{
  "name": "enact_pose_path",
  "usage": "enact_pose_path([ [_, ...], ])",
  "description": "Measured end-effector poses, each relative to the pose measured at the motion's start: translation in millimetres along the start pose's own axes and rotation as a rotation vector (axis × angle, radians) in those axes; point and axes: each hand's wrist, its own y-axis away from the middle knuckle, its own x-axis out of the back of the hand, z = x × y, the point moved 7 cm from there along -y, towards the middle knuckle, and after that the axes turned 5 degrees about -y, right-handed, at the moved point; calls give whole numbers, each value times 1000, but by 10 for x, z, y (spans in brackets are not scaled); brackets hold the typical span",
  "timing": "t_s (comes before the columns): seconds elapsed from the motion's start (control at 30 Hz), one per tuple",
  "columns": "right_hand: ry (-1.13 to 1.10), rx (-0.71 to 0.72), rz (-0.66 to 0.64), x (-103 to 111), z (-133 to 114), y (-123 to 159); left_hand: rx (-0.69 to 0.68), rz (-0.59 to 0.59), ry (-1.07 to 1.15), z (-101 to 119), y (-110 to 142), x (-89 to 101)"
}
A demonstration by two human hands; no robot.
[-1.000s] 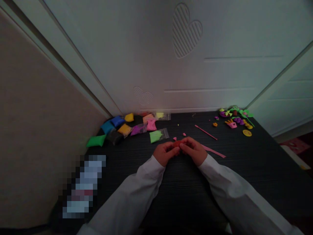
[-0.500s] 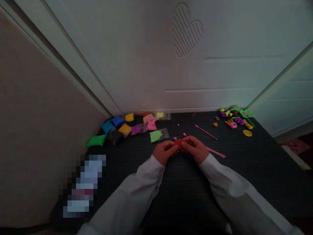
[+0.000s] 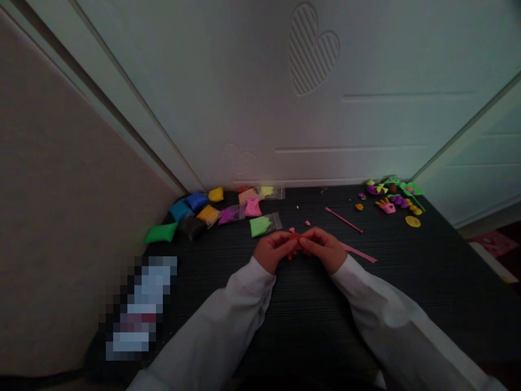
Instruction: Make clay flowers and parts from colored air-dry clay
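Both hands meet over the dark table (image 3: 309,320), near its middle. Left hand (image 3: 269,253) closed, thumb and fingers pinching one side of a small red piece (image 3: 296,237); right hand (image 3: 325,250) likewise closed on the other side. Red piece sits between the fingertips, partly hidden by them; its full shape cannot be told.

Packets, far left of table, contents seen by colour:
- Light green packet (image 3: 259,226), nearest the left hand: soft-looking green mass at the left end, clear zip-type end to the right.
- Purple packet (image 3: 228,215): purple mass, clear plastic around it.
- Pink packet (image 3: 252,207), touching or just beside the purple one; cannot tell which.
- Pale yellow packet (image 3: 267,191), behind: small yellow lump, long clear end to the right.
- Amber packet (image 3: 209,215), bulging, next to a dark packet (image 3: 192,227).
- Green packet (image 3: 161,233), plump, at the left edge.

Far right: small pink holder (image 3: 389,209), several orange sticks (image 3: 381,202) standing out of its top, leaning left. Yellow disc (image 3: 413,221) lies flat nearby.

Just beyond the right hand: pink rod (image 3: 344,220). Pink strip (image 3: 361,253) runs out from behind that hand.
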Motion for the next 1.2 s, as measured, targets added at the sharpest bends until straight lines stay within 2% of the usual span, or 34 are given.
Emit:
enact_pose_path([
  [0.5,3,-11,-28,-71,-38,33,-23,41,-77,91,38,34],
  [0.67,-3,-16,-37,-64,-41,31,-9,9,56,11,3,8],
  [0.8,-9,-5,26,0,-42,22,46,-24,198,-54,-16,-19],
  [1.0,14,30,-3,-43,-57,33,-16,-14,-19,22,6,-1],
  [1.2,91,49,-41,-82,-32,48,15,41,-119,63,37,27],
])
